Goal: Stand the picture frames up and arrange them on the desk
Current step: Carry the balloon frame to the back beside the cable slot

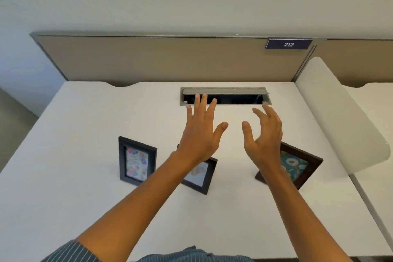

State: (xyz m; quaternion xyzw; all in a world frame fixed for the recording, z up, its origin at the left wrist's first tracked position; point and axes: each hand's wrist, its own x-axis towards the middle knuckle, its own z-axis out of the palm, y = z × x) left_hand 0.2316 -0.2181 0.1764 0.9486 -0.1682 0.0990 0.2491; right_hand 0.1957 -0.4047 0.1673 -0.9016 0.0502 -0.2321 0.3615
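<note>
Hovering over the white desk (63,176), left hand (200,134) flat with fingers spread, right hand (263,134) loosely curled and spread, both holding nothing. Standing upright below and nearer the body: black rectangular frame with a balloon print (137,160) at left, long axis vertical; black frame with a pale picture (201,175) under the left wrist; dark brown wooden frame with a teal floral print (297,166) under the right wrist, turned at an angle. Arms hiding much of both nearer frames; props unseen. Lying beyond the fingertips, open grey cable slot (225,95).
</note>
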